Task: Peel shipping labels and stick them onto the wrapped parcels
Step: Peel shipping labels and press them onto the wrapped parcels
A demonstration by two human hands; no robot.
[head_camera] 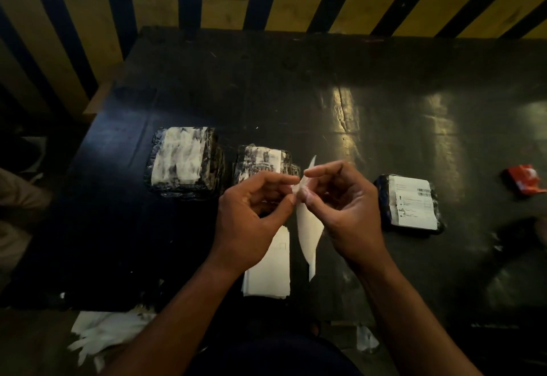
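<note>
Both hands were raised over the middle of the dark worktop [384, 85], working on one shipping label [307, 227]. The left hand [251, 215] pinched the label's upper end between thumb and forefinger, and the right hand [343, 206] pinched the same end from the other side, fingers curled. The label hung edge-on between them, its long axis running from the far edge toward the near edge, with the free end pointing down toward the near edge.

Under the hands, at the near edge, lay a stack of labels [266, 275], long axis also running far to near. Three wrapped parcels sat in a row across the worktop: the left parcel [183, 162] and the middle parcel [260, 162] bore smeared white patches, while the right parcel [411, 201] carried a printed label with a barcode. A red packet [524, 180] lay near the right edge. White paper scraps [103, 334] lay on the floor below the near-left corner.
</note>
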